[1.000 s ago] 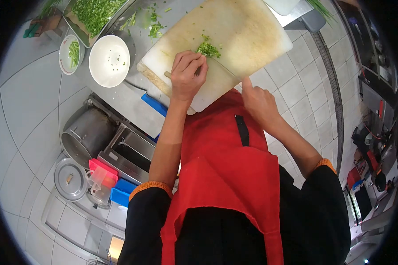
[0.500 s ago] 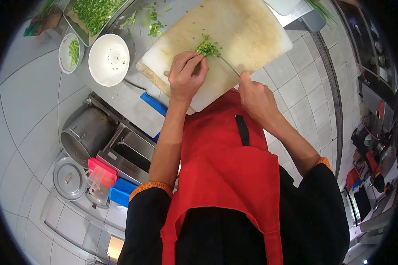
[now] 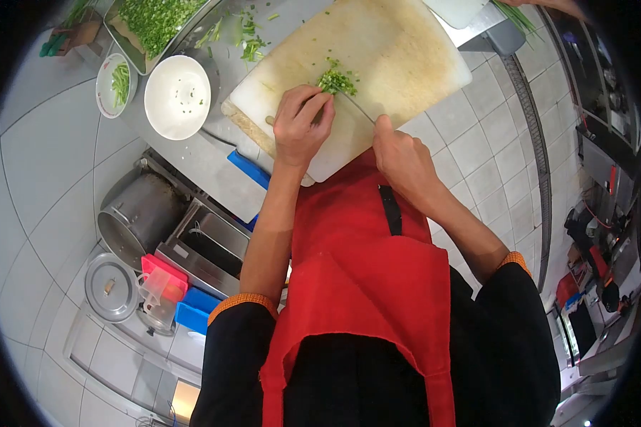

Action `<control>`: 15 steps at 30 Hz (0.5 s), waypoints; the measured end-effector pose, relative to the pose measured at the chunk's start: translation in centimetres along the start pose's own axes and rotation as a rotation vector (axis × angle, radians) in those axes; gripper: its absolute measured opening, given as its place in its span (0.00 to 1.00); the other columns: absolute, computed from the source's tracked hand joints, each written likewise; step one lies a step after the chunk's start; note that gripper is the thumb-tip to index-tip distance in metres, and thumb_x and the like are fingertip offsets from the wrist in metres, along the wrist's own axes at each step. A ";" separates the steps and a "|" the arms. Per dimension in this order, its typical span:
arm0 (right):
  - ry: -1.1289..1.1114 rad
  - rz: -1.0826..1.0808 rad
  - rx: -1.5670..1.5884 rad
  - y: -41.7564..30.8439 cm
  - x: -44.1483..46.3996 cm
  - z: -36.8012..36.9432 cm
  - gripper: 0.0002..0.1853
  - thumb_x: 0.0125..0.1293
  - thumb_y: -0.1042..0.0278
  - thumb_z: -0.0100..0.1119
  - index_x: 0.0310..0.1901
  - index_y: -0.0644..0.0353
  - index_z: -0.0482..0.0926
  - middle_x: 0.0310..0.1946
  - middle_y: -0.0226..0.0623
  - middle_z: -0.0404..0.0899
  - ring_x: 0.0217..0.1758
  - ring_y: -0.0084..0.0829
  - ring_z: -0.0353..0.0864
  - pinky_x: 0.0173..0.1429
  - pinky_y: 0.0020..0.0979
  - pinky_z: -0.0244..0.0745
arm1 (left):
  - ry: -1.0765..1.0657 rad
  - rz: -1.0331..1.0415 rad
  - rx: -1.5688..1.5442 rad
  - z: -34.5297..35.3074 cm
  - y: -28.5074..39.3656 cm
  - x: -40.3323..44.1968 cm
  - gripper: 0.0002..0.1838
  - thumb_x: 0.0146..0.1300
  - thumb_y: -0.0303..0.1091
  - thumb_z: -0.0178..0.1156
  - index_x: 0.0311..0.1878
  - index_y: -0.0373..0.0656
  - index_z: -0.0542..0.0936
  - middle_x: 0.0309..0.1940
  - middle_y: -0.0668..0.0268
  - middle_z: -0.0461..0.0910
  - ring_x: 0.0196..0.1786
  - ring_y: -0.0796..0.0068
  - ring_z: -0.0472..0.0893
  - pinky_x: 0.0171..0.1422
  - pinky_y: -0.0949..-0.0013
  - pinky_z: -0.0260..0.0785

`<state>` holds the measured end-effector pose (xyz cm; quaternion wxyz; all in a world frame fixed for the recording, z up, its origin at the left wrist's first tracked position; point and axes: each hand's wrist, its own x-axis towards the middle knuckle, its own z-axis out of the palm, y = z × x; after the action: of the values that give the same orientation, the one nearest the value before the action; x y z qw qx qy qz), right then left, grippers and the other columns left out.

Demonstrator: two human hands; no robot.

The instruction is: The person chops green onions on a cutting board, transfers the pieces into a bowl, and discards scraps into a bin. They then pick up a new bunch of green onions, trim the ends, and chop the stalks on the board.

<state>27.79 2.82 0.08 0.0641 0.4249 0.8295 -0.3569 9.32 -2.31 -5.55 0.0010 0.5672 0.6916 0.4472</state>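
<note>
My right hand (image 3: 406, 160) is closed around the handle of a knife (image 3: 357, 106), whose thin blade points up-left across the white cutting board (image 3: 406, 43). Beside the blade tip, my left hand (image 3: 303, 127) has its fingers curled and pressed together on green onions, mostly hidden under them. A pale stalk end (image 3: 270, 120) pokes out on that hand's left side. Just above the left fingertips lies a small heap of chopped green onion (image 3: 336, 78), with loose bits around it.
Left of the board stand a white bowl (image 3: 177, 107) with a few green bits, a smaller bowl (image 3: 112, 85) of cut greens and a tray (image 3: 141, 67) of chopped green onion. A blue-handled tool (image 3: 248, 169) lies below the board. Another person's arm (image 3: 552, 6) shows at top right.
My right hand and the knife have shifted left, bringing the blade closer to my left fingers. My left hand has barely moved. Another person's arm has come in at top right.
</note>
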 end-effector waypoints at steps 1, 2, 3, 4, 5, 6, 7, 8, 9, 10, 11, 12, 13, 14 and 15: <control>0.005 -0.009 -0.003 0.0 0.0 -0.1 0.05 0.68 0.72 0.47 0.37 0.62 0.63 0.19 0.56 0.78 0.24 0.59 0.81 0.26 0.55 0.75 | -0.001 0.011 -0.005 0.0 0.0 0.0 0.09 0.46 0.20 0.73 0.32 0.41 0.84 0.35 0.65 0.83 0.38 0.67 0.84 0.41 0.68 0.78; 0.011 -0.018 -0.007 -0.1 -0.1 -0.3 0.05 0.68 0.72 0.47 0.37 0.62 0.63 0.19 0.56 0.78 0.23 0.59 0.81 0.26 0.54 0.75 | -0.001 0.012 -0.006 0.0 -0.1 0.0 0.09 0.46 0.20 0.73 0.32 0.41 0.84 0.35 0.65 0.83 0.38 0.67 0.84 0.41 0.68 0.78; 0.012 -0.017 -0.007 -0.1 -0.1 -0.4 0.05 0.68 0.72 0.47 0.37 0.62 0.63 0.19 0.56 0.78 0.23 0.59 0.81 0.26 0.54 0.75 | 0.003 0.022 -0.017 0.0 -0.1 0.1 0.09 0.46 0.19 0.72 0.32 0.41 0.85 0.35 0.64 0.83 0.38 0.66 0.84 0.42 0.68 0.78; 0.007 -0.019 -0.032 -0.3 -0.1 -0.4 0.05 0.67 0.72 0.48 0.37 0.62 0.63 0.19 0.56 0.78 0.23 0.59 0.81 0.25 0.54 0.75 | 0.008 0.031 -0.027 0.0 -0.1 0.1 0.09 0.46 0.19 0.72 0.32 0.40 0.85 0.34 0.64 0.83 0.39 0.66 0.84 0.42 0.68 0.79; 0.001 -0.023 -0.057 -0.3 -0.1 -0.4 0.05 0.67 0.73 0.48 0.37 0.62 0.63 0.19 0.55 0.78 0.23 0.58 0.81 0.25 0.53 0.76 | 0.007 0.031 -0.027 0.0 -0.2 0.1 0.09 0.46 0.19 0.72 0.32 0.40 0.85 0.34 0.64 0.83 0.39 0.66 0.84 0.42 0.68 0.79; 0.001 -0.022 -0.057 -0.3 -0.1 -0.4 0.05 0.67 0.73 0.48 0.37 0.62 0.63 0.19 0.55 0.78 0.23 0.58 0.81 0.25 0.53 0.76 | 0.009 0.038 -0.026 0.0 -0.2 0.1 0.09 0.46 0.18 0.72 0.32 0.40 0.85 0.35 0.63 0.84 0.39 0.65 0.84 0.43 0.68 0.79; -0.003 -0.029 -0.061 -0.2 0.0 -0.3 0.05 0.67 0.72 0.49 0.37 0.62 0.63 0.19 0.55 0.78 0.23 0.58 0.81 0.25 0.53 0.76 | 0.011 0.044 -0.024 0.0 -0.2 0.1 0.10 0.46 0.18 0.72 0.33 0.40 0.85 0.35 0.63 0.84 0.39 0.65 0.84 0.44 0.67 0.79; -0.008 -0.036 -0.065 -0.2 0.1 -0.3 0.05 0.66 0.72 0.49 0.37 0.62 0.64 0.18 0.55 0.78 0.23 0.58 0.82 0.25 0.53 0.76 | 0.010 0.043 -0.024 0.0 -0.1 0.0 0.10 0.46 0.18 0.72 0.33 0.40 0.85 0.35 0.63 0.84 0.39 0.65 0.84 0.44 0.67 0.79; -0.010 -0.036 -0.065 -0.1 0.2 -0.2 0.05 0.66 0.72 0.49 0.37 0.62 0.64 0.18 0.55 0.78 0.23 0.58 0.82 0.25 0.53 0.76 | 0.004 0.040 -0.024 0.0 -0.1 0.0 0.10 0.46 0.18 0.72 0.33 0.40 0.86 0.35 0.63 0.84 0.40 0.65 0.84 0.44 0.67 0.79; -0.016 -0.034 -0.083 -0.1 0.3 -0.2 0.06 0.66 0.73 0.50 0.37 0.62 0.64 0.18 0.54 0.78 0.24 0.58 0.82 0.25 0.53 0.76 | -0.002 0.036 -0.024 -0.1 0.0 0.0 0.10 0.46 0.18 0.72 0.33 0.39 0.86 0.35 0.62 0.84 0.40 0.65 0.84 0.45 0.67 0.79; -0.022 -0.032 -0.102 -0.1 0.4 -0.1 0.06 0.65 0.73 0.50 0.37 0.62 0.64 0.18 0.54 0.78 0.24 0.57 0.82 0.25 0.53 0.76 | -0.003 0.034 -0.024 -0.1 0.0 0.1 0.10 0.46 0.18 0.72 0.33 0.39 0.86 0.35 0.62 0.84 0.40 0.65 0.84 0.45 0.67 0.79; -0.025 -0.030 -0.101 -0.2 0.7 -0.2 0.06 0.65 0.73 0.50 0.37 0.62 0.64 0.18 0.54 0.78 0.24 0.57 0.82 0.25 0.53 0.76 | -0.010 0.034 -0.014 0.0 -0.1 0.2 0.10 0.46 0.18 0.72 0.33 0.40 0.86 0.35 0.63 0.84 0.40 0.65 0.84 0.45 0.67 0.79; -0.014 -0.041 -0.104 -0.4 0.9 -0.3 0.05 0.65 0.73 0.50 0.37 0.62 0.64 0.18 0.53 0.78 0.24 0.56 0.82 0.25 0.52 0.77 | -0.023 0.031 -0.005 -0.1 0.0 0.1 0.10 0.47 0.18 0.72 0.33 0.40 0.86 0.34 0.63 0.84 0.41 0.64 0.84 0.45 0.67 0.79; -0.002 -0.053 -0.108 -0.6 1.1 -0.2 0.05 0.65 0.73 0.49 0.37 0.62 0.64 0.18 0.52 0.78 0.24 0.55 0.82 0.26 0.52 0.77 | -0.030 0.027 -0.006 -0.1 -0.1 0.0 0.10 0.47 0.18 0.72 0.33 0.40 0.86 0.34 0.63 0.84 0.41 0.64 0.84 0.45 0.67 0.79; -0.005 -0.048 -0.104 -0.7 1.5 -0.1 0.05 0.65 0.73 0.49 0.37 0.62 0.64 0.18 0.52 0.78 0.24 0.55 0.82 0.26 0.52 0.77 | -0.034 0.040 -0.016 0.0 -0.3 0.0 0.10 0.46 0.18 0.71 0.33 0.39 0.85 0.35 0.64 0.83 0.41 0.64 0.83 0.44 0.66 0.78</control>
<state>26.32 3.58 -0.06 0.0796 0.4000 0.8568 -0.3156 9.12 -2.28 -5.71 0.0082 0.5883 0.6765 0.4430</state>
